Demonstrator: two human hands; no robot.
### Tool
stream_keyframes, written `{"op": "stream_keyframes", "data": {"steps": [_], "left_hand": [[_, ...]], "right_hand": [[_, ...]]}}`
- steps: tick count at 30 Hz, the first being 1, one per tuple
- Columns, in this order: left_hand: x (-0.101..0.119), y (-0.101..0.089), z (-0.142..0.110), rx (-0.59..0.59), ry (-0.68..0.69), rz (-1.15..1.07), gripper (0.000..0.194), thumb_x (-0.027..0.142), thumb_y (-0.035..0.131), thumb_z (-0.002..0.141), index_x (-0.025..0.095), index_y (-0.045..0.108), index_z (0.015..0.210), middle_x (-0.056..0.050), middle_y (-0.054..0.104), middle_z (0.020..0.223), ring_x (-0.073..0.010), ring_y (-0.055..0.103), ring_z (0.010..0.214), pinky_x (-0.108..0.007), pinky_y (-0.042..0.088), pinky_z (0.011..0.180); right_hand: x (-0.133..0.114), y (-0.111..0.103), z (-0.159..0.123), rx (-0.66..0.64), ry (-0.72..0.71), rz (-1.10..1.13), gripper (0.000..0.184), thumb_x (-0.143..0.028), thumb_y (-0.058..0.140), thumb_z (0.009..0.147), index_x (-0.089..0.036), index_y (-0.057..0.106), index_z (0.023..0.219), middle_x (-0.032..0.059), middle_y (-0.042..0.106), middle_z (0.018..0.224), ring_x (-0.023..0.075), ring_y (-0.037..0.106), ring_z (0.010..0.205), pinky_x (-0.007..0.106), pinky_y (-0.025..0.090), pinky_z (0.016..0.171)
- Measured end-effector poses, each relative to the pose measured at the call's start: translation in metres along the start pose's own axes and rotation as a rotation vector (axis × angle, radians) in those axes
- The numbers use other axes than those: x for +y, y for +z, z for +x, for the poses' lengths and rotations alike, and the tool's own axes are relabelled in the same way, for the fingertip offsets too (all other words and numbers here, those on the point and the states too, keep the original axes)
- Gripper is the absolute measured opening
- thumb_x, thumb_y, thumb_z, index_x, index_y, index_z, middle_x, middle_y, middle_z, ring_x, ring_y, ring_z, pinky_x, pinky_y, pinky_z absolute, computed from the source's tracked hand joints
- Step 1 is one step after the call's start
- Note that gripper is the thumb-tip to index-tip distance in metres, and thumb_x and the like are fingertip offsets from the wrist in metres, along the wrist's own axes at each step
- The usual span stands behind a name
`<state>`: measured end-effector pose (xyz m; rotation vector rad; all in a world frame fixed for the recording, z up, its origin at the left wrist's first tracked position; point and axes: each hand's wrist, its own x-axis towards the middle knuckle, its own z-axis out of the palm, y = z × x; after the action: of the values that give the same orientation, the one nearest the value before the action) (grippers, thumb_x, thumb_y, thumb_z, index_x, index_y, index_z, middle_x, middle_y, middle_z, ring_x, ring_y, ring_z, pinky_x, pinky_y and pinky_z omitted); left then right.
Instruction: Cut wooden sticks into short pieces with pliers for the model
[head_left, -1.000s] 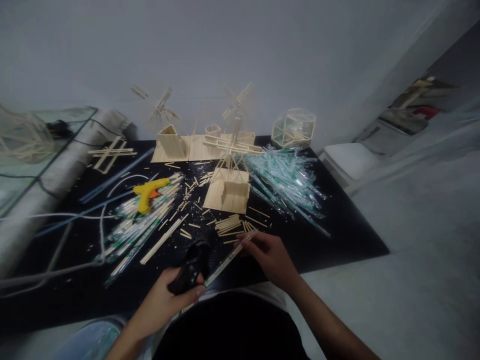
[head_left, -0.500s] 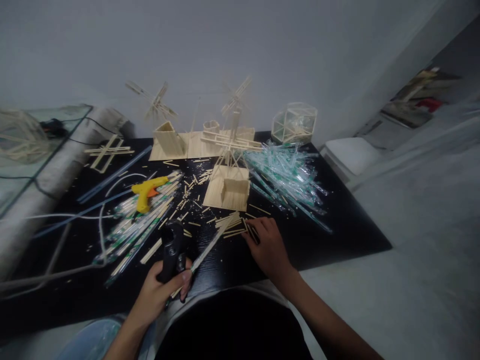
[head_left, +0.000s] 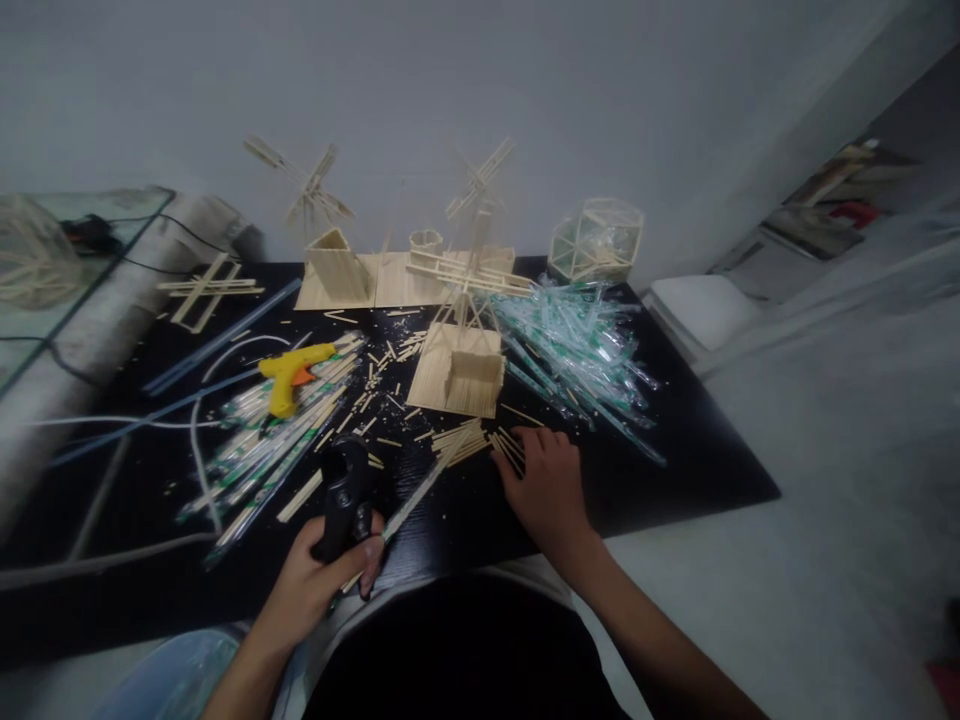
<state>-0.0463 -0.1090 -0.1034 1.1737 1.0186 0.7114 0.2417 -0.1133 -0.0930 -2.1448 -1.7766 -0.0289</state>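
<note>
My left hand (head_left: 319, 575) is closed around a black-handled cutting tool (head_left: 346, 500), near the front edge of the table. A long, thin stick in a clear wrapper (head_left: 416, 500) also runs out of that hand, its far end by a small pile of short wooden sticks (head_left: 459, 440). On the tabletop my right hand (head_left: 547, 485) has its thumb and curled fingers around a few short sticks (head_left: 508, 449), just right of the pile. Behind them stands a wooden stick windmill model (head_left: 474, 385) on a square base.
A yellow glue gun (head_left: 289, 378) lies on wrapped chopsticks (head_left: 270, 465) at left. Empty-looking plastic wrappers (head_left: 574, 340) heap up at right. More stick models (head_left: 337, 272) stand along the wall. A white cord (head_left: 196, 440) loops at left; stick scraps (head_left: 367, 400) litter the black table (head_left: 675, 480).
The view has shifted slightly. My right hand's fingers have moved around the short sticks beside the pile. My left hand keeps the cutting tool and wrapped stick in much the same place.
</note>
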Motion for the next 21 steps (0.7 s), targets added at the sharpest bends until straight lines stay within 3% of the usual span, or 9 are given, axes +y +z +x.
{"op": "stream_keyframes", "data": {"steps": [7,12,18,21], "left_hand": [[0.003,0.0,-0.001,-0.005,-0.009,-0.01,0.025,0.039,0.069,0.087,0.016,0.063,0.08,0.001,0.057,0.055,-0.0138,0.054,0.05,-0.027,0.046,0.052],[-0.002,-0.003,-0.001,-0.001,-0.005,-0.008,0.023,0.037,0.068,0.089,0.015,0.063,0.085,0.001,0.058,0.057,-0.0136,0.055,0.051,-0.027,0.046,0.053],[0.0,-0.001,0.0,0.012,-0.018,-0.019,0.026,0.04,0.07,0.087,0.015,0.062,0.084,0.002,0.058,0.056,-0.0139,0.055,0.05,-0.027,0.047,0.052],[0.003,0.0,0.0,0.023,-0.018,-0.018,0.027,0.04,0.071,0.086,0.015,0.063,0.083,0.001,0.058,0.055,-0.0141,0.055,0.05,-0.027,0.046,0.052]], "right_hand": [[-0.012,-0.004,0.003,-0.105,0.007,-0.018,0.025,-0.033,0.064,0.095,-0.017,0.062,0.113,0.0095,0.072,0.08,0.0272,0.067,0.081,0.037,0.04,0.076],[-0.021,-0.007,0.003,-0.228,0.068,0.061,0.034,-0.035,0.062,0.096,-0.015,0.059,0.124,0.01,0.074,0.08,0.0283,0.071,0.079,0.035,0.043,0.071],[-0.021,-0.017,0.001,-0.382,0.108,0.486,0.032,-0.024,0.067,0.092,-0.019,0.058,0.122,0.0016,0.076,0.079,0.0213,0.072,0.073,0.03,0.048,0.069],[-0.019,-0.021,-0.001,-0.4,0.09,0.566,0.028,-0.018,0.068,0.089,-0.019,0.06,0.116,0.0006,0.076,0.081,0.0193,0.071,0.073,0.03,0.049,0.071]]}}
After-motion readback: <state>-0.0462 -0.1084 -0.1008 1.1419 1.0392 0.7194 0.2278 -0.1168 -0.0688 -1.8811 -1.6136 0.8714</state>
